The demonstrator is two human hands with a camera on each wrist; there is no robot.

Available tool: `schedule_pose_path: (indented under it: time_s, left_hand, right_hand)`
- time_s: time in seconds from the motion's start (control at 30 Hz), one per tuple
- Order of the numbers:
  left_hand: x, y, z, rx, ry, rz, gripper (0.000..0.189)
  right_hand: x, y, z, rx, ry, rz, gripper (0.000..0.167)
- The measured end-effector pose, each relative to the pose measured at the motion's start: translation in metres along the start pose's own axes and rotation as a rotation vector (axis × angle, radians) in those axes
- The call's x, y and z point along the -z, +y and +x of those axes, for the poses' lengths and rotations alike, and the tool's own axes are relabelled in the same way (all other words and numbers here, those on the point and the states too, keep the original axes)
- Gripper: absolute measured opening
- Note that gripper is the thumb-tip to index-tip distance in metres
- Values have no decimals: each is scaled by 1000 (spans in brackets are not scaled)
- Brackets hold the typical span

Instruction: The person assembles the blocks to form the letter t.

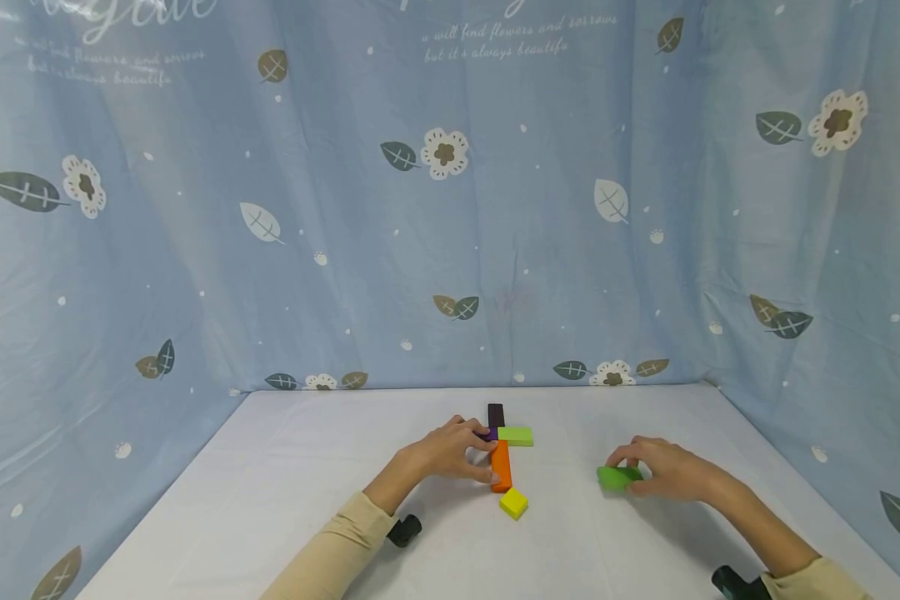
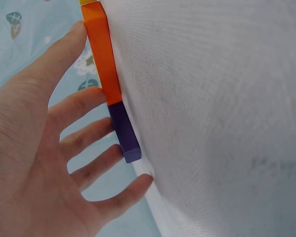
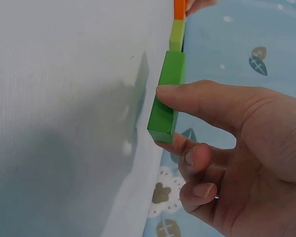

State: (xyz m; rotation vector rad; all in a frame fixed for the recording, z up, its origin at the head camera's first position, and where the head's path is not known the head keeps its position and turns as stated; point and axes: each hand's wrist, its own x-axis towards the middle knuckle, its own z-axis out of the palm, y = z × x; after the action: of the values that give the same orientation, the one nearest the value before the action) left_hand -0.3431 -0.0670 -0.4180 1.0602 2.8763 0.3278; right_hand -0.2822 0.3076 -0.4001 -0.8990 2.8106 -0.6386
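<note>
My left hand (image 1: 453,450) touches the left side of an orange block (image 1: 502,467) and a purple block (image 2: 123,132), its fingers spread and fairly straight in the left wrist view. A lime green block (image 1: 516,437) lies against the purple one, with a dark block (image 1: 496,414) beyond it and a yellow block (image 1: 513,503) at the near end of the orange one. Over on the right, my right hand (image 1: 671,469) pinches a green block (image 3: 167,98) between thumb and fingers. In the head view the fingers partly hide the purple block.
A white cloth (image 1: 307,467) covers the table under the blocks. Behind it and at both sides hangs a blue curtain (image 1: 330,167) with leaf and flower prints. Dark wrist cameras (image 1: 405,531) protrude beside the sleeves.
</note>
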Motion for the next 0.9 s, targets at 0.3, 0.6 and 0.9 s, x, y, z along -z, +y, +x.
schedule_pose_path:
  time_s: [0.3,0.6,0.9]
  left_hand:
    - [-3,-1,1,-3,0,5,63]
    - [-2,-1,0,4,2,-3,64]
    - [-2,0,0,-1,3,9,63]
  right_hand:
    - [-3,-10,0,-4,1,-24,35]
    - [-5,-17,2,-6,-12,-32,35]
    - [-7,-26,2,-5,-14,-52,34]
